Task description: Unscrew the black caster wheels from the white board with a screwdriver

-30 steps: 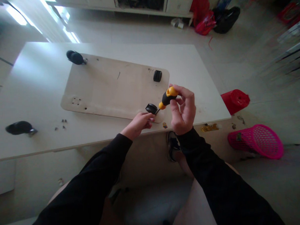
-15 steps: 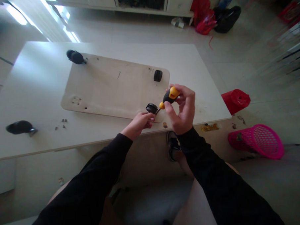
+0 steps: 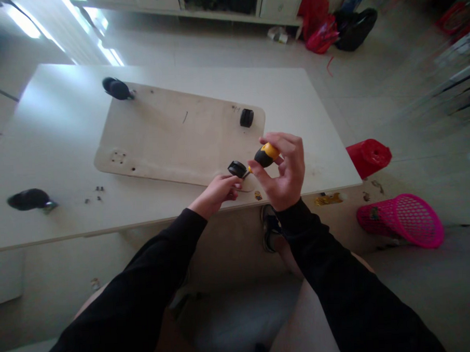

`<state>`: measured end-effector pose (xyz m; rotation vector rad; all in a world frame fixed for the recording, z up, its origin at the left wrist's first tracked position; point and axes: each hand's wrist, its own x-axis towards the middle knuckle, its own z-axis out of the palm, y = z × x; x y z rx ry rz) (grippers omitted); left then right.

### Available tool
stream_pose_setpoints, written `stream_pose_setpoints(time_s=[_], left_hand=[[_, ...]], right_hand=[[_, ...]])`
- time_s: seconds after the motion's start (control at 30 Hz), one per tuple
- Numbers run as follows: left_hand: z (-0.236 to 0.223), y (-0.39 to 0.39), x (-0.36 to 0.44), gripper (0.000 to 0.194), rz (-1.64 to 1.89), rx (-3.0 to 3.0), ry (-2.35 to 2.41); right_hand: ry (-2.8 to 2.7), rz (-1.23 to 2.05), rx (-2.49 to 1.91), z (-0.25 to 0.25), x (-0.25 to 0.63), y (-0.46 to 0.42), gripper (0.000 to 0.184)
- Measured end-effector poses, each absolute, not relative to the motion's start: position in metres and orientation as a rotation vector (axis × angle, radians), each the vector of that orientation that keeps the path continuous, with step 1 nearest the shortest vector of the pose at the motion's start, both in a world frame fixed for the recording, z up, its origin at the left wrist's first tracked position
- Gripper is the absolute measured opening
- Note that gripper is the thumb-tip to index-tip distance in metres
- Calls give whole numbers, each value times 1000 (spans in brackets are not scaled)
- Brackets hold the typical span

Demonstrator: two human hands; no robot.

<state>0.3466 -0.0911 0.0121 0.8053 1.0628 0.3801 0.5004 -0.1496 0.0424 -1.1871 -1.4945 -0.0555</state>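
Note:
A pale wooden board point(image 3: 171, 137) lies flat on the white table. My right hand point(image 3: 287, 168) grips a yellow-and-black screwdriver point(image 3: 266, 155), its handle tilted up to the right. The shaft slants down to the base of a black caster wheel point(image 3: 237, 168) at the board's near right corner; the tip and any screw there are hidden. My left hand point(image 3: 223, 189) is closed at the foot of that caster, fingers beside the shaft. Another caster point(image 3: 246, 118) stands at the far right corner, and a third point(image 3: 116, 89) at the far left corner.
On the table at left lies a loose caster point(image 3: 31, 199), with several small screws point(image 3: 99, 197) beside it. Holes mark the board's near left corner. Right of the table are a red bin point(image 3: 368, 157) and a pink basket point(image 3: 400, 220). A white cabinet point(image 3: 220, 16) stands beyond.
The screwdriver's handle has rolled in my right fingers, showing a different mix of yellow and black. My right thumb has shifted left along it. My left hand stays at the caster.

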Motion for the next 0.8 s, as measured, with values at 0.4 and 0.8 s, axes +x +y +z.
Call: stream_pose_setpoints(time_s=[0.4,0.8], left_hand=[[14,-91,347,23,377,804,1072],[10,-90,347,17,386,799,1067]], right_hand=[[-1462,25,-1180,41,499,-152,53],[-1413,-20,-1125,38,496,-151,53]])
